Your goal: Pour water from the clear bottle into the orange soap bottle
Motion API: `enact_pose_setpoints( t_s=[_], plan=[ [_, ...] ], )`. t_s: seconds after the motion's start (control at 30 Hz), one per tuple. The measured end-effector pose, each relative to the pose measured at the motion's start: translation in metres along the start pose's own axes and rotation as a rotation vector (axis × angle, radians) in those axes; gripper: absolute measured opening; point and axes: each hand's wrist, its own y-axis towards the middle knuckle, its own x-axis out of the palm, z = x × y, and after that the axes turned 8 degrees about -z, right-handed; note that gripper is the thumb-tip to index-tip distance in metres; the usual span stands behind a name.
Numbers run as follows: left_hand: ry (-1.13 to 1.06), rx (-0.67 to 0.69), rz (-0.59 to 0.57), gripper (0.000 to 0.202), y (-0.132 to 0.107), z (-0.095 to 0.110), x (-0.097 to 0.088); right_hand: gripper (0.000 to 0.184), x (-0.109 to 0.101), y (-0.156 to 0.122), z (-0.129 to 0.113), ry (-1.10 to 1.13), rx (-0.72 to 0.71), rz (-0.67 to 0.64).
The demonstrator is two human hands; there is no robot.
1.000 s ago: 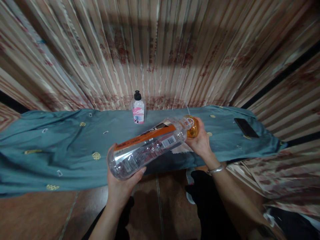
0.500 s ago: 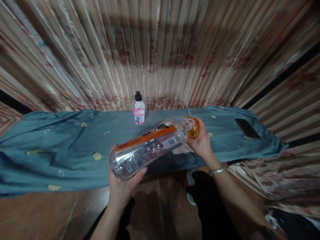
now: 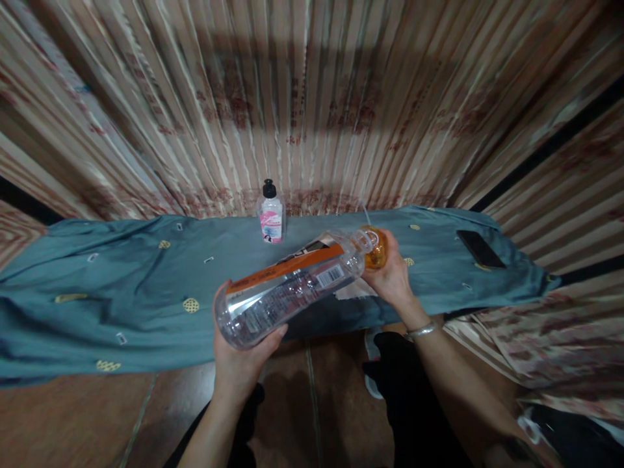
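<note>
My left hand (image 3: 238, 364) grips the base of a large clear plastic bottle (image 3: 287, 289) with an orange label, tipped so its open neck points up and right. The neck rests at the rim of a small glass (image 3: 377, 250) of amber liquid, which my right hand (image 3: 392, 279) holds above the blue cloth (image 3: 121, 292). The bottle looks nearly empty. A silver bangle sits on my right wrist.
A small pump bottle (image 3: 271, 213) with a pink label and black cap stands at the back of the cloth-covered table. A dark phone (image 3: 480, 249) lies at the right end. Striped curtains hang behind; brown tiled floor lies below.
</note>
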Motion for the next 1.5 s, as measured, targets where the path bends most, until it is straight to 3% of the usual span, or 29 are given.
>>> enact_pose_setpoints(
  t_s=[0.97, 1.23, 1.5],
  plan=[
    [-0.069, -0.041, -0.008, 0.118, -0.001, -0.001, 0.002, 0.102, 0.002, -0.001, 0.006, 0.016, -0.005, 0.020],
    [-0.045, -0.084, -0.119, 0.118, 0.012, -0.009, -0.013, 0.101, 0.002, 0.001, 0.003, 0.029, 0.006, 0.019],
    [-0.104, -0.020, -0.052, 0.108, 0.002, 0.001, 0.007, 0.100, -0.004, 0.000, 0.000, 0.039, 0.059, -0.012]
  ],
)
